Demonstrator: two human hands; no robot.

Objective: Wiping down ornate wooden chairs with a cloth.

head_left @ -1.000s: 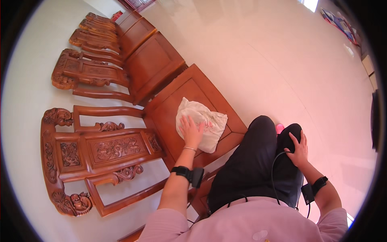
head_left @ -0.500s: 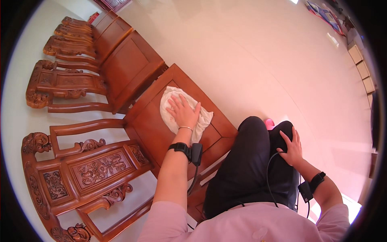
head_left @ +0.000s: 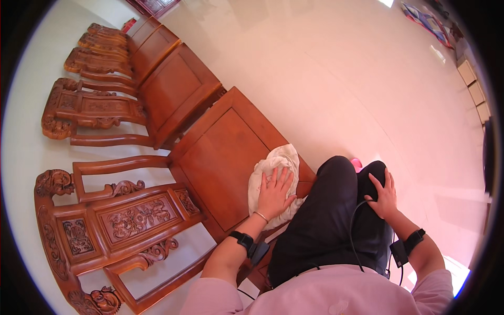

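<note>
Flat on a crumpled white cloth [head_left: 261,181] lies my left hand [head_left: 275,193], its fingers stretched out and pressing the cloth down. The cloth rests on the reddish-brown wooden seat [head_left: 220,157] beside me, close to my left thigh. My right hand [head_left: 386,195] rests on my right knee with its fingers spread, holding nothing. Black trousers [head_left: 325,220] cover my legs. Each forearm wears a black strap with a small box and a cable.
A carved wooden backrest [head_left: 134,218] rises on the left of the seat. Several matching chairs [head_left: 181,84] stand in a row beyond it. Pale glossy floor tiles [head_left: 336,79] stretch to the right. Light-coloured boxes [head_left: 475,93] line the far right edge.
My left hand has slid the cloth across the seat, toward me and to the right. The right hand stays on the knee. The view has shifted slightly.
</note>
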